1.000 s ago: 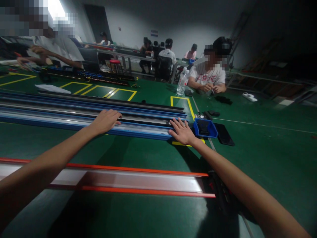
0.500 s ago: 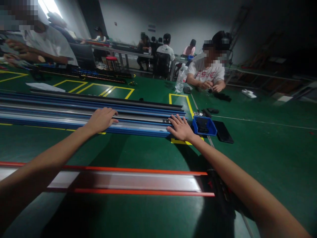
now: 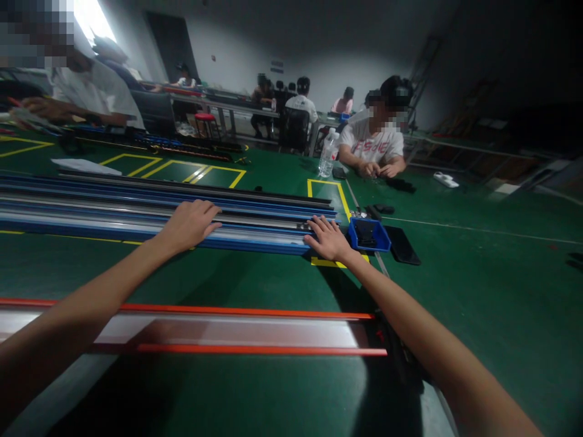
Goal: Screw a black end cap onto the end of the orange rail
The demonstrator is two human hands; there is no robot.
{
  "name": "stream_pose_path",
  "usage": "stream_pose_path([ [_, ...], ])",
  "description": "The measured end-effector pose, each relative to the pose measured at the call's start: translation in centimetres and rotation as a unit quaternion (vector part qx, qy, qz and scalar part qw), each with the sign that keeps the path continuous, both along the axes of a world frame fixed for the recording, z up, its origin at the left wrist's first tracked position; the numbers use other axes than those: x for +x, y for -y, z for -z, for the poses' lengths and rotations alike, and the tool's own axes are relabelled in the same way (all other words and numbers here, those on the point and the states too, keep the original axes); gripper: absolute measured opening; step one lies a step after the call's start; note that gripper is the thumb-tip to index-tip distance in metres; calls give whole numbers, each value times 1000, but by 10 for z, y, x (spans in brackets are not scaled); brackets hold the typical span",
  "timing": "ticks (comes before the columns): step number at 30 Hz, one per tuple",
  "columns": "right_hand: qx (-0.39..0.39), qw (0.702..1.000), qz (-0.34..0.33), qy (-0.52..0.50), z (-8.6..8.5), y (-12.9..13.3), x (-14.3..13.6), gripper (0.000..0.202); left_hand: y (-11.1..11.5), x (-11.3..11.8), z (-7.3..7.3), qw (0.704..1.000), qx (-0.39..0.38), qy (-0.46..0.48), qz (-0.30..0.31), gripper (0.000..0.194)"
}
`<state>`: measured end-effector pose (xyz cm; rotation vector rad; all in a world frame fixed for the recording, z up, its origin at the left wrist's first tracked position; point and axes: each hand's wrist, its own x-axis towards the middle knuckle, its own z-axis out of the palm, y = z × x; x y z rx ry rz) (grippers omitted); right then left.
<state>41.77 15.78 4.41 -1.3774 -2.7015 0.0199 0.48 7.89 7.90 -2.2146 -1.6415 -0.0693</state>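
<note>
Long blue and silver metal rails (image 3: 255,241) lie side by side across the green table. On top of them rests my left hand (image 3: 189,223), fingers slightly bent over the rails and thumb held apart. My right hand (image 3: 328,238) lies palm down near their right end, its fingers spread and touching the rails. Neither hand is closed round anything that shows. Nearer to me, under my forearms, an orange-edged silver channel (image 3: 273,332) lies parallel to the rails. Dark rails (image 3: 218,187) lie along the far side of the blue ones.
Right of the rails stands a blue bin (image 3: 370,247) with black parts inside, beside a flat black device (image 3: 401,246). A water bottle (image 3: 326,156) stands farther back. Co-workers sit across the table, one at the right (image 3: 371,136) and another at the far left (image 3: 91,91).
The view has shifted slightly, moving the bin and the right co-worker a little left in the picture. Both hands stay on the rails in nearly the same pose.
</note>
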Motion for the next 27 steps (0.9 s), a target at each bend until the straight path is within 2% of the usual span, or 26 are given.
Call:
stream_pose_path([
  [2,1,1000,1,-1,1,0,0,81,28,33,-10,998,-18,45,49,52],
  [5,0,1000,1,0,1,-1,0,80,89,92,-15,981,-90,117,123,61],
  [6,0,1000,0,0,1,-1,0,80,111,112,-12,974,-117,128,146,64],
  [8,1,1000,0,0,1,-1,0,80,149,146,-2,961,-144,132,195,82],
  [10,1,1000,-1,1,1,-1,0,79,172,170,11,957,-161,123,206,101],
  [12,-1,1000,-3,2,0,-1,0,78,179,182,25,960,-161,111,203,108],
  [15,-2,1000,-6,4,-1,0,0,78,172,186,37,969,-159,95,164,99],
  [20,-4,1000,-5,10,-2,1,0,78,163,184,35,969,-156,79,176,82],
  [27,-3,1000,-4,16,-1,2,1,77,159,184,34,969,-149,68,186,78],
])
